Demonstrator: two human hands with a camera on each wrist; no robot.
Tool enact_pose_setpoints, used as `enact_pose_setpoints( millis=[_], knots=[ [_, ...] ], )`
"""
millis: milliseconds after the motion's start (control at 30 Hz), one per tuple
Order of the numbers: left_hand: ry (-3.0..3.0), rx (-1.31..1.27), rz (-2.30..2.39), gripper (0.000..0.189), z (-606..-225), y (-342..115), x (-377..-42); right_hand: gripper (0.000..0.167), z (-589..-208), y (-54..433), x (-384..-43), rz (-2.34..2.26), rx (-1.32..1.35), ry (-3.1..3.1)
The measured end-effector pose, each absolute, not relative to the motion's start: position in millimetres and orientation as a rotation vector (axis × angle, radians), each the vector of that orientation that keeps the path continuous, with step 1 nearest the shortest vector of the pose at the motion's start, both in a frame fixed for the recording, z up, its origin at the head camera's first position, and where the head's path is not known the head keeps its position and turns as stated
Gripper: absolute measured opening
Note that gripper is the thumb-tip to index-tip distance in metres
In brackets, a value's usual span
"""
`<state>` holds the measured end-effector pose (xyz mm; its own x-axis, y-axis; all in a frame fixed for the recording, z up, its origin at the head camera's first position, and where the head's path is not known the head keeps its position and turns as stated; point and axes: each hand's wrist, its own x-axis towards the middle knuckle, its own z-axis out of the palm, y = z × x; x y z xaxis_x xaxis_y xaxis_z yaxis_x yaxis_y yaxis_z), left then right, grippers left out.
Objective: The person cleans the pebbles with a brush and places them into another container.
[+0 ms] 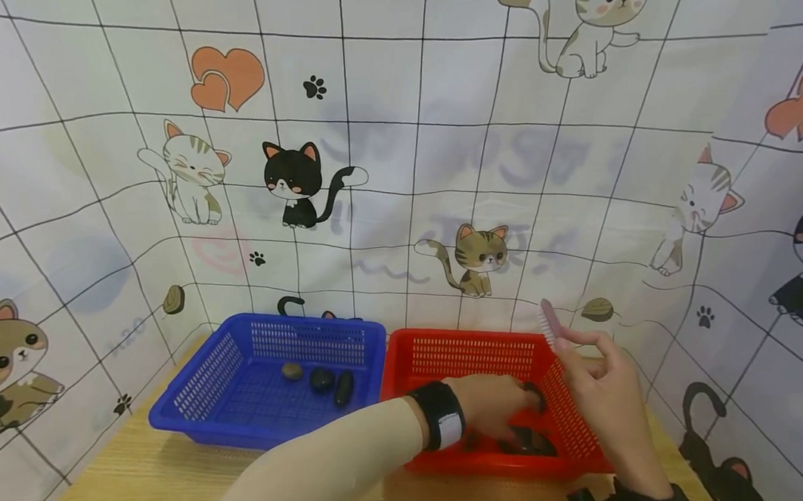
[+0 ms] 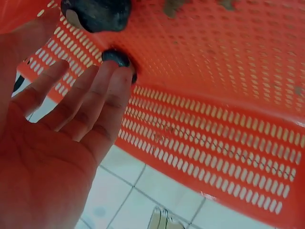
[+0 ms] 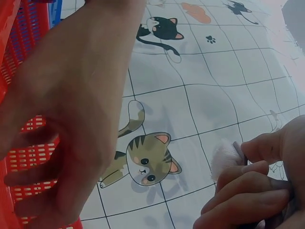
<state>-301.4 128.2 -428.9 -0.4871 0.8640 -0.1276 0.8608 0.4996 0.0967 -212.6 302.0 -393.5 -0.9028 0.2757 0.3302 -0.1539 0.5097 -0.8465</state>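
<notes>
My left hand (image 1: 494, 403) reaches down into the red basket (image 1: 470, 339). In the left wrist view its fingers (image 2: 102, 102) are extended, with the palm showing. Just beyond the fingertips lies a dark stone (image 2: 116, 58); whether they touch it I cannot tell. Close to the thumb is a larger black stone (image 2: 97, 14) with a pale patch. My right hand (image 1: 603, 391) is raised over the basket's right side and pinches a small pink brush (image 1: 550, 318). White bristles (image 3: 226, 160) show beyond the fingers in the right wrist view.
Left of the red basket stands a blue basket (image 1: 262, 318) with a brown stone (image 1: 292, 371), a round dark stone (image 1: 322, 379) and a long black one (image 1: 344, 390). More dark stones (image 1: 530, 442) lie in the red basket. A cat-printed sheet rises behind the wooden table (image 1: 134, 484).
</notes>
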Motion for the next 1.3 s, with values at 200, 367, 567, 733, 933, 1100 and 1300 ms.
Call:
enact_pose_setpoints(
  millis=[200,367,567,733,933,1100,1300],
  knots=[
    [2.558,1.521,-0.098,0.061,-434.6,146.5,-297.8,0.049,-391.9,304.0,-213.5,1.417,-0.078,-2.303],
    [2.546,1.548,-0.221,0.053,-438.8,151.8,-293.2,0.049,-391.8,305.8,-214.3,1.415,-0.103,-2.303],
    [2.538,1.533,-0.238,0.05,-442.3,156.1,-291.5,0.05,-390.9,306.2,-213.7,1.4,-0.114,-2.303],
    [2.548,1.528,-0.241,0.044,-445.0,159.5,-292.8,0.048,-389.0,305.9,-213.7,1.413,-0.114,-2.301],
    [2.521,1.477,-0.112,0.045,-443.6,157.8,-292.7,0.046,-389.5,306.7,-214.3,1.438,-0.09,-2.293],
    [2.5,1.48,-0.021,0.042,-440.0,155.6,-292.9,0.047,-389.7,307.3,-214.8,1.434,-0.095,-2.295],
    [2.485,1.255,0.167,0.023,-437.9,152.7,-290.2,0.049,-388.8,307.9,-215.7,1.431,-0.108,-2.305]
  ],
)
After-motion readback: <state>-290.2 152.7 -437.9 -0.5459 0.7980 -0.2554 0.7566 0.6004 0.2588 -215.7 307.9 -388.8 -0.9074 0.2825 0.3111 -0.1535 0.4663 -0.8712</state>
